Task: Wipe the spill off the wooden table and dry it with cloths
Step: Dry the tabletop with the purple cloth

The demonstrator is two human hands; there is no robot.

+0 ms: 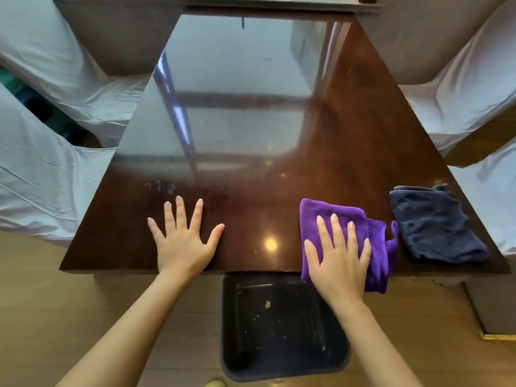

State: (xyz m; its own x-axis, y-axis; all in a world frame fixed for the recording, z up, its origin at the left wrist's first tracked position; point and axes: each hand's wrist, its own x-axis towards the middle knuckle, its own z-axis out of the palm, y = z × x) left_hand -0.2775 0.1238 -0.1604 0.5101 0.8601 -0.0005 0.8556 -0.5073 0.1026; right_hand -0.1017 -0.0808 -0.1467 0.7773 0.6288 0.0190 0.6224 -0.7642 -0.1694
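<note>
Head view, looking down: we see a dark glossy wooden table [321, 152], its top mirroring a window & ceiling lights. Our left hand [183, 244] lies flat on bare wood near the front edge, fingers spread wide, holding nothing. Just beyond its fingertips sit faint pale smears [160, 188] on the surface; can't tell if wet or dry. Our right hand [339, 259] presses flat on a folded purple cloth [329, 212] at the front edge, fingers open & splayed, not curled round it; part of the cloth droops over the edge. Just right of it, close but not clearly touching, a dark blue cloth [435, 227] lies crumpled near the table's right-front corner. Under the front edge, btwn our forearms, a black bin [282, 325] stands on the wood floor w/ pale specks inside. Chairs in white fabric covers [50, 152] crowd the table's left & right sides.
</note>
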